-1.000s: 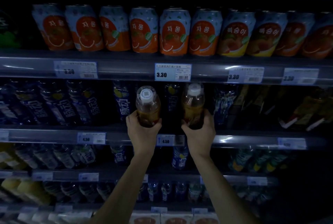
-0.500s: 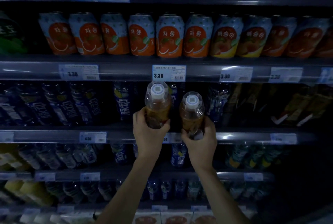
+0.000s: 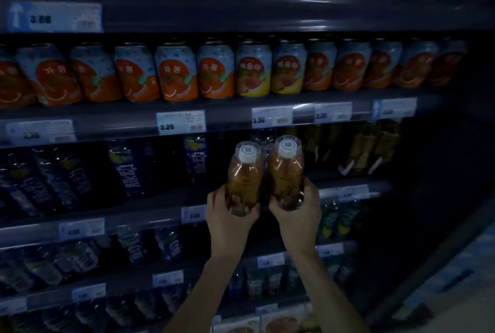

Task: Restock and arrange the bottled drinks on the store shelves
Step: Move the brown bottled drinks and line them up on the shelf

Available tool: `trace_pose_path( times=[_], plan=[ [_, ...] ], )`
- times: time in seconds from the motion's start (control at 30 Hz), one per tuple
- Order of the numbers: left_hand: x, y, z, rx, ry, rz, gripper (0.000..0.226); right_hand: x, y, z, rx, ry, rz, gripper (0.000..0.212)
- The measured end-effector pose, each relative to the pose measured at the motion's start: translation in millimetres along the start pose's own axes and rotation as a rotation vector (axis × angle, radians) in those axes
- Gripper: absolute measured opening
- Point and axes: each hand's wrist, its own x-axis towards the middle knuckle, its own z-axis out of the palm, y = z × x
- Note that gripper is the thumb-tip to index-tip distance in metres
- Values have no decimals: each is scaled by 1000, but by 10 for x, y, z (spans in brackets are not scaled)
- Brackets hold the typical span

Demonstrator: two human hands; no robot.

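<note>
I hold two amber drink bottles with white caps, side by side and touching, in front of the second shelf from the cans. My left hand (image 3: 227, 218) grips the base of the left bottle (image 3: 244, 177). My right hand (image 3: 297, 214) grips the base of the right bottle (image 3: 286, 172). Both bottles tilt with their caps toward me, just in front of a dark gap in the shelf row (image 3: 267, 142). The shelf edge (image 3: 150, 212) runs below my hands.
Orange and yellow cans (image 3: 176, 75) line the shelf above. Dark blue bottles (image 3: 131, 169) stand left of the gap, brown-labelled bottles (image 3: 375, 150) to its right. Lower shelves hold several more bottles (image 3: 166, 244). The unit's dark side panel (image 3: 428, 198) ends at the right.
Both bottles have come together and now touch, shifted right along the shelf. The view has swung right and upward, showing red cans at the top.
</note>
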Motion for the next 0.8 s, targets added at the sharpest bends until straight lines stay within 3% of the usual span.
trace_pose_path(
  times=[0.4,0.8],
  plan=[
    [-102,357,882,-1,-15,-63,67,469,454,-640,-94,45,79,66],
    [97,578,1366,16,35,-75,65,970,694,-748,-88,-7,61,63]
  ],
)
